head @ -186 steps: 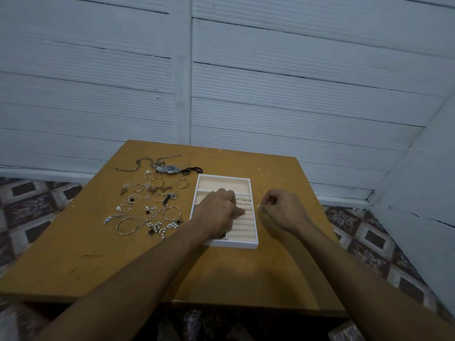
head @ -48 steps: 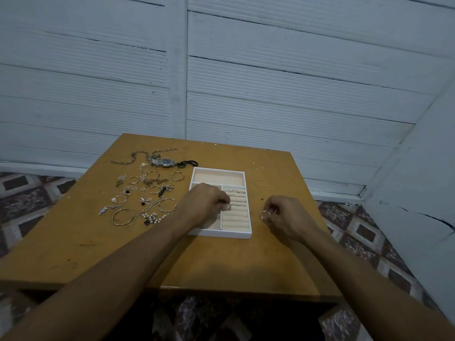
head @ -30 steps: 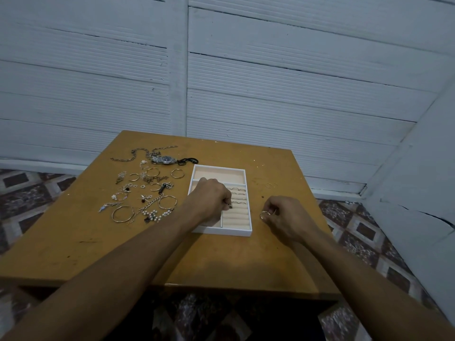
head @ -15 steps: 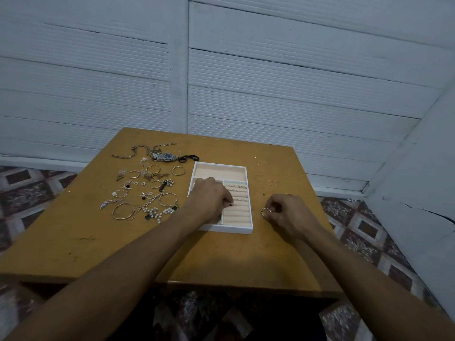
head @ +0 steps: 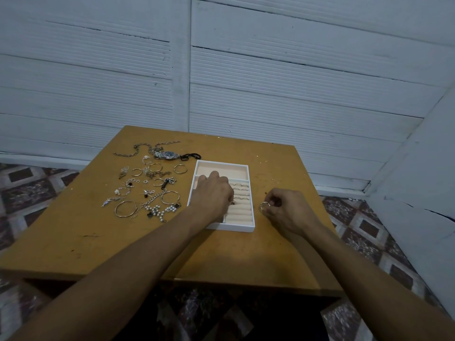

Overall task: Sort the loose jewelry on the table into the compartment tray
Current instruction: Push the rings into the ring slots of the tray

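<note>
Loose silver-toned jewelry (head: 147,190) lies left of the white compartment tray (head: 242,228), whose beige ring rolls hold rings beneath the curled left hand (head: 215,195); the right hand (head: 286,209) pinches a thin ring (head: 263,205) above the orange-brown wooden table (head: 73,242) before white planked walls (head: 295,82).

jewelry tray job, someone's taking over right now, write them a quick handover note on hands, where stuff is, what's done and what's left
Left hand: over the compartment tray, fingertips down at the ring rolls; whether it holds a ring cannot be seen.
Right hand: on the table right of the tray, pinching a ring.
Done: a few rings sit in the ring rolls' far slots.
Left: the pile left of the tray, including the watch, chain, bangles and pearl piece; also two small rings right of the tray. The tray's far compartment looks empty.
</note>
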